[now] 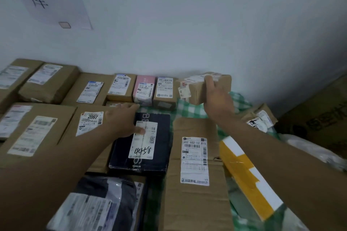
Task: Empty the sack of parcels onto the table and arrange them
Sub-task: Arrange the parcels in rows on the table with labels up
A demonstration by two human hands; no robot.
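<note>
The right hand, right of centre, grips a small brown box near the wall, fingers curled over its top. The left hand lies flat, fingers straight, on the dark box at mid-frame, thumb on its white label. Labelled parcels fill the left and lower frame over a green checked cloth; a pink parcel stands in the back row.

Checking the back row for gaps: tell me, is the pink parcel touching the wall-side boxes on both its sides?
Yes: the pink parcel stands pressed between two small brown boxes, one on its left and one on its right.
</note>
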